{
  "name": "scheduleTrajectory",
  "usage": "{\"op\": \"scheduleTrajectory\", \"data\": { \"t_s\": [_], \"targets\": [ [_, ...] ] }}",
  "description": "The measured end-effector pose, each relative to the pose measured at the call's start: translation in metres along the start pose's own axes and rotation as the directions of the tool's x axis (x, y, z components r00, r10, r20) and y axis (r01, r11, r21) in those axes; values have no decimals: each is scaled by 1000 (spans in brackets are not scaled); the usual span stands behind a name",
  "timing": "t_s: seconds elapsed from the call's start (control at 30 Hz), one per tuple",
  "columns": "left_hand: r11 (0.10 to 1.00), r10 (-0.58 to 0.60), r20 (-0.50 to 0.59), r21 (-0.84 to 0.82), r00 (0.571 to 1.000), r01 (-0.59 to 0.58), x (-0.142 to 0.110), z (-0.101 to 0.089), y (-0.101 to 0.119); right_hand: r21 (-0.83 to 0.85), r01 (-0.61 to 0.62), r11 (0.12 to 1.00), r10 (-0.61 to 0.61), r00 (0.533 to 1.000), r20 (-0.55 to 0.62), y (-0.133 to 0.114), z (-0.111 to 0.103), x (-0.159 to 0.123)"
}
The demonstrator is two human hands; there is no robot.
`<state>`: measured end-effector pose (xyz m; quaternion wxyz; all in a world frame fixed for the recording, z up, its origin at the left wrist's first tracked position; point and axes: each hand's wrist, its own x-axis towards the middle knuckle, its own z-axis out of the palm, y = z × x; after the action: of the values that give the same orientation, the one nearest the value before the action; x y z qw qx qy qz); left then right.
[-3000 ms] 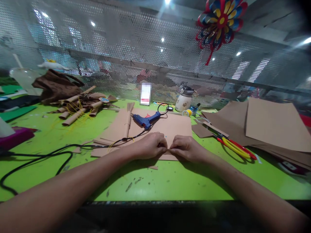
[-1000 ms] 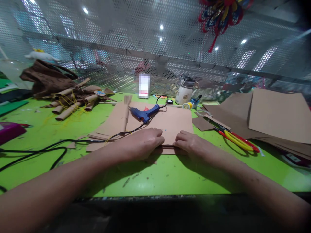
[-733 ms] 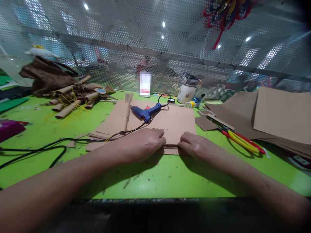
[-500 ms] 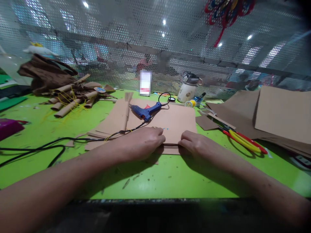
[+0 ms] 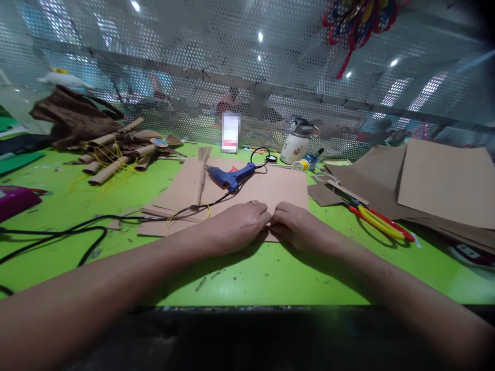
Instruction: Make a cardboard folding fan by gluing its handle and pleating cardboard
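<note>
My left hand (image 5: 245,224) and my right hand (image 5: 297,225) meet at the near edge of a stack of brown kraft paper (image 5: 288,188). The fingers of both are curled and pinched on the paper at that edge, fingertips almost touching. Most of what they grip is hidden beneath them. On the stack, just beyond my left hand, lies a blue glue gun (image 5: 234,178), its black cord (image 5: 131,218) running off to the left. Beside it is a narrow rolled paper piece with a fringed end (image 5: 200,178). A loop of yellow thread (image 5: 209,210) rests by my left wrist.
Red and yellow scissors (image 5: 381,221) lie right, before larger brown sheets (image 5: 444,180). Behind stand a white bottle (image 5: 296,144), a yellow thread spool (image 5: 300,165) and a blurred upright phone (image 5: 231,131). Paper rolls (image 5: 110,170) and a brown bag (image 5: 73,116) are left on the green table (image 5: 247,283).
My hands have come together along the paper's near edge; the gap between them, where a folded strip showed, has closed. The view has shifted slightly. The glue gun stays where it was.
</note>
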<state>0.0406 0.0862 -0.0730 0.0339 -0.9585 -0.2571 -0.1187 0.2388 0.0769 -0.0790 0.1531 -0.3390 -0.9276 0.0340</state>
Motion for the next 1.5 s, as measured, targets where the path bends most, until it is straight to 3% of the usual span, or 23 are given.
{"op": "scheduleTrajectory", "data": {
  "t_s": [0.13,0.37,0.67,0.83,0.97,1.13,1.3,1.5],
  "targets": [
    [998,-20,6,-52,1000,21,-3,-2,1,79,-23,997,22,1000,14,3,-1,-3],
    [990,31,25,-142,999,-27,-11,-7,-5,78,-26,997,23,999,45,8,-2,-13],
    [970,8,115,-241,993,20,-19,-19,-12,96,-31,995,19,992,121,5,-13,-19],
    [982,37,103,-186,994,-17,-19,-25,-7,37,-21,999,15,987,159,-5,-21,-21],
    [994,41,98,-109,994,-30,-17,-27,-2,-46,-32,998,37,994,103,-14,-20,-23],
    [978,-62,137,-189,989,88,-15,-22,-13,-35,-40,999,43,995,89,-8,-16,-18],
    [934,-107,189,-316,976,164,-12,-16,-28,130,-82,988,77,996,42,9,-9,-12],
    [879,-180,227,-399,957,260,-12,-19,-28,209,-101,973,101,995,12,11,-7,-11]
  ]
}}
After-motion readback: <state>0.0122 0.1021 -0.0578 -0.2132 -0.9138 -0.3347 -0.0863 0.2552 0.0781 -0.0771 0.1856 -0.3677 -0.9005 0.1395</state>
